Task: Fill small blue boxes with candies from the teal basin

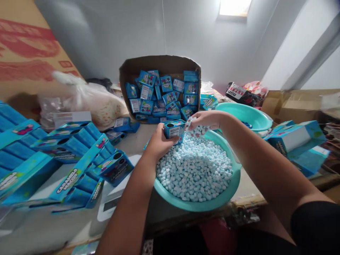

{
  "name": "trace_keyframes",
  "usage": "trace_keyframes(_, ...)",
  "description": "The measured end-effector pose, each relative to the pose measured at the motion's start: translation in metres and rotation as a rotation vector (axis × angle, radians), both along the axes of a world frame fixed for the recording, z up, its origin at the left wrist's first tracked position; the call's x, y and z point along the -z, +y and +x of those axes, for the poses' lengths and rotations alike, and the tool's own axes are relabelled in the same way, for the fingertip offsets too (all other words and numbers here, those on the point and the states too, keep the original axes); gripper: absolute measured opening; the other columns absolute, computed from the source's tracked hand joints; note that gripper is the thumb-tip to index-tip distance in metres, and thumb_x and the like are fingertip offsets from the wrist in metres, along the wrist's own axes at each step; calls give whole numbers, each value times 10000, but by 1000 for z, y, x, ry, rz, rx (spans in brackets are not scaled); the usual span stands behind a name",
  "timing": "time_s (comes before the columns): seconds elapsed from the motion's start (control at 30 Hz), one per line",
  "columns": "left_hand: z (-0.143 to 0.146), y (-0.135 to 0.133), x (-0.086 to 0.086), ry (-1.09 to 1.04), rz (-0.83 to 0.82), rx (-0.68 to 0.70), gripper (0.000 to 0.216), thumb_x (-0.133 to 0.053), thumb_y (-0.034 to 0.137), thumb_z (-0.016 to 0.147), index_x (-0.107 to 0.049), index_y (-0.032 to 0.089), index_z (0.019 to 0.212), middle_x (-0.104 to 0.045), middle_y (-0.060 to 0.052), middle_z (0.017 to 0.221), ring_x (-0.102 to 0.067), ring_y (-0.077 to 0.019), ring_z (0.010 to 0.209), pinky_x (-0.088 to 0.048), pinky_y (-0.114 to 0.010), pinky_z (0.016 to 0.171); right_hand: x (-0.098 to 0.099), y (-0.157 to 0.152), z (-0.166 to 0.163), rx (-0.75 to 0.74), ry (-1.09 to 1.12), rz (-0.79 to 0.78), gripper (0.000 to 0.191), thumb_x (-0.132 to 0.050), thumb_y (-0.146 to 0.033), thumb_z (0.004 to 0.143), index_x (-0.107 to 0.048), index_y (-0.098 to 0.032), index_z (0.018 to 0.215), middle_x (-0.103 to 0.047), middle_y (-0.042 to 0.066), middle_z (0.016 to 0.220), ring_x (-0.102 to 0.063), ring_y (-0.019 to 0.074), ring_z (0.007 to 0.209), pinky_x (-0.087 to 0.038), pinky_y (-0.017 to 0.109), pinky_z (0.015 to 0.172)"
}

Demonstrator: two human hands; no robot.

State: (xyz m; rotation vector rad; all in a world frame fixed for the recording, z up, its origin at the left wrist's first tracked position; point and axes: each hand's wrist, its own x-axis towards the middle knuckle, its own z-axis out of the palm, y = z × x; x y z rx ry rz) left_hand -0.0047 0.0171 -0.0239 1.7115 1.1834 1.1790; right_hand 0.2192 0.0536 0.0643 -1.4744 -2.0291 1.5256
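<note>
My left hand (158,142) grips a small blue box (174,129) and holds it upright over the far rim of a teal basin (230,189). The basin is heaped with several pale blue candies (195,169). My right hand (204,120) is cupped and closed on a handful of these candies right beside the box's open top. Some candies show between its fingers.
An open cardboard carton (132,69) behind the basin holds several small blue boxes. Larger blue display boxes (79,159) lie at left, more at right (297,138). A second teal basin (247,115) sits behind my right arm. A plastic bag (87,101) lies at back left.
</note>
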Motion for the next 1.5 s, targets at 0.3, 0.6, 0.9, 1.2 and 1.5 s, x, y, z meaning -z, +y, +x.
trace_keyframes(0.3,-2,-2,1,6,-12,33,531,-818,331,707,-514,198,1121,-717,-79,1092,-692,-256,1022,-534,-371,900,-34,16,-21,-28,128,223,267,-796,-407,723,-765,-218,909,-674,8,737,-631,123,610,-508,218,517)
trace_keyframes(0.6,4,-11,-7,172,-13,-48,542,-819,359,695,-555,245,1155,-704,-54,1072,-673,-288,1013,-526,-409,872,-14,6,-42,65,371,204,164,-707,-305,802,-739,-226,942,-678,11,822,-656,156,784,-560,249,640)
trace_keyframes(0.9,6,-16,-9,252,-37,-35,547,-769,409,756,-515,237,1209,-669,-78,1183,-646,-305,1099,-522,-459,914,4,0,-67,175,669,294,180,-734,-283,805,-729,-171,945,-655,27,778,-636,142,686,-535,271,595)
trace_keyframes(1.2,7,-19,-10,269,16,-42,565,-767,370,762,-528,238,1256,-674,-97,1229,-641,-324,1146,-524,-478,939,11,-15,-85,245,846,365,235,-786,-347,739,-721,-194,905,-647,8,728,-607,132,644,-523,266,554)
trace_keyframes(1.5,10,-20,-10,95,58,-11,449,-720,302,815,-542,228,1221,-699,-75,1153,-680,-257,1045,-546,-390,883,12,-11,-87,362,871,302,176,-776,-298,723,-713,-200,856,-642,5,703,-614,133,611,-508,260,522)
